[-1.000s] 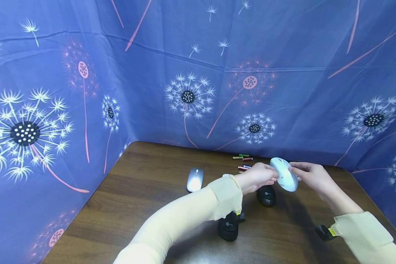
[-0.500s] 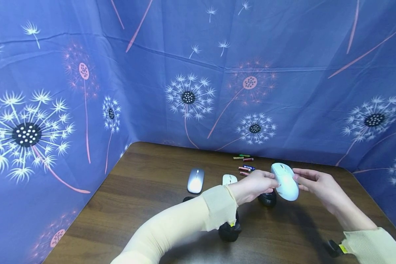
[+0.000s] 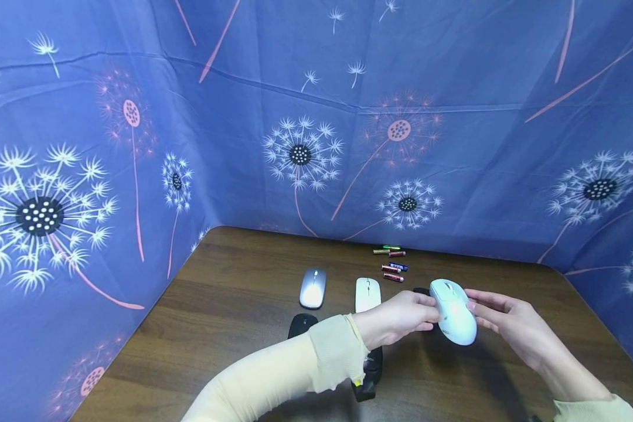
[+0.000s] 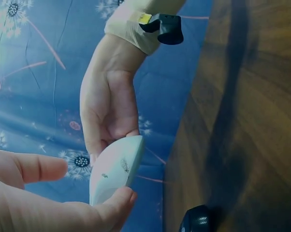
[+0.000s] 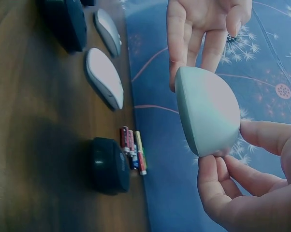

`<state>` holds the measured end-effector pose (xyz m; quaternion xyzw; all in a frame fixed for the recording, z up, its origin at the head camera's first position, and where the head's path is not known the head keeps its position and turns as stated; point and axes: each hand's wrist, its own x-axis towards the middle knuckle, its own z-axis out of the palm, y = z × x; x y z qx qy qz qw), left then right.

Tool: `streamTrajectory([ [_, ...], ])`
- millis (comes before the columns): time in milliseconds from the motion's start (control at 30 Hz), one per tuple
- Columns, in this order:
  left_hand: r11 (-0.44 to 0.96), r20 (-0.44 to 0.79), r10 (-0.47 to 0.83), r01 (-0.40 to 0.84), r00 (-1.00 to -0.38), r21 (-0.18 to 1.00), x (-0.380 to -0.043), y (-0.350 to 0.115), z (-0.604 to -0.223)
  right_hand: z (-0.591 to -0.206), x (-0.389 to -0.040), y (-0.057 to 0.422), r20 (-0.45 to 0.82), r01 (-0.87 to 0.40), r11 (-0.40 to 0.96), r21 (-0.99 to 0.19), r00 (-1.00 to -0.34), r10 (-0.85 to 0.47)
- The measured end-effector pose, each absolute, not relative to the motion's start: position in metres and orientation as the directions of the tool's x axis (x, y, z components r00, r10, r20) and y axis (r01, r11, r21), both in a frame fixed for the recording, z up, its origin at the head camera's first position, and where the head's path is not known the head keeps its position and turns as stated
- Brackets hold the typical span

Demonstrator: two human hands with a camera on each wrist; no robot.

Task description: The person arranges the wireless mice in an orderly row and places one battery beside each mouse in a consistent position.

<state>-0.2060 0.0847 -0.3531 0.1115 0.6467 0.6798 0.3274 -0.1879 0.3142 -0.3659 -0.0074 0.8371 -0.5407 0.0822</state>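
Observation:
A white computer mouse is held up off the table between both hands. My left hand pinches its left side, and in the left wrist view the thumb lies against the mouse's scuffed edge. My right hand grips the opposite side, its thumb and fingertips on the shell in the right wrist view. A black mouse sits on the table just beyond and below, partly hidden by the held mouse in the head view.
On the wooden table lie a silver mouse, another white mouse and a black mouse. One more black mouse is partly behind the left wrist. Several batteries lie near the blue curtain.
Both hands have come down and nearer with the white mouse between them. The left forearm has shifted left, uncovering the second white mouse, a black mouse and more batteries.

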Motion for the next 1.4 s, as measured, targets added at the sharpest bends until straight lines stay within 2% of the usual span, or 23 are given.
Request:
streamTrajectory([
  [167, 0.071, -0.272, 0.611, -0.291, -0.744, 0.954, -0.199, 0.08, -0.361, -0.374, -0.18, 0.311, -0.136, 0.081, 0.421, -0.904, -0.985, -0.103],
  [500, 0.121, -0.316, 0.582, -0.305, -0.749, 0.945, -0.19, 0.08, -0.376, -0.395, -0.17, 0.306, -0.17, 0.129, 0.38, -0.916, -0.982, -0.077],
  [900, 0.099, -0.312, 0.545, -0.31, -0.778, 0.946, -0.18, 0.092, -0.404, -0.426, -0.158, 0.304, -0.206, 0.186, 0.355, -0.916, -0.978, -0.019],
  [1233, 0.106, -0.334, 0.537, -0.331, -0.775, 0.938, -0.174, 0.096, -0.418, -0.443, -0.152, 0.302, -0.195, 0.181, 0.322, -0.929, -0.981, -0.01],
  [1400, 0.117, -0.359, 0.511, -0.35, -0.781, 0.929, -0.171, 0.097, -0.425, -0.447, -0.149, 0.301, -0.232, 0.217, 0.324, -0.921, -0.973, -0.009],
])
